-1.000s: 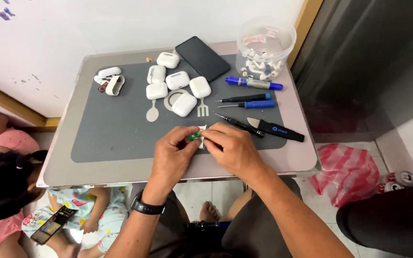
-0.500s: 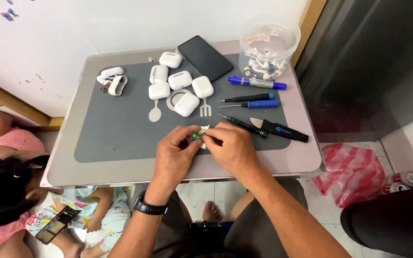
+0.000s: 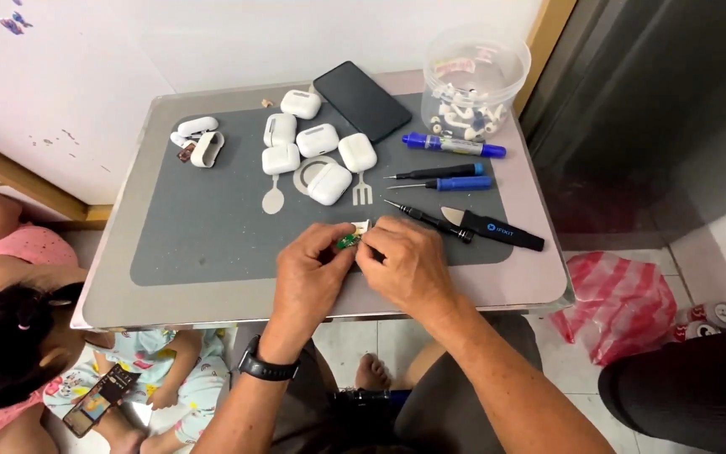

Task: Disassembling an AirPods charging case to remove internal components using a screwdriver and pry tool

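Observation:
Both my hands meet at the front of a grey mat point(image 3: 212, 227) on a small table. My left hand point(image 3: 311, 273) pinches a small green circuit board point(image 3: 348, 242) with a white part at its end. My right hand point(image 3: 405, 265) grips the same small piece from the right side, fingers closed around it. Several white earbud cases point(image 3: 317, 139) lie in a cluster at the back of the mat. One more case lies opened in parts point(image 3: 199, 139) at the back left.
A dark phone point(image 3: 361, 101) and a clear tub point(image 3: 474, 80) of white earbud parts stand at the back. A blue marker point(image 3: 454, 146), screwdrivers point(image 3: 443, 183) and a black pry tool point(image 3: 493, 229) lie to the right. A child point(image 3: 2, 336) sits left of the table. A red bag point(image 3: 623, 307) lies on the floor.
My hands stay together on the small board with only slight finger shifts. The view has drifted a little.

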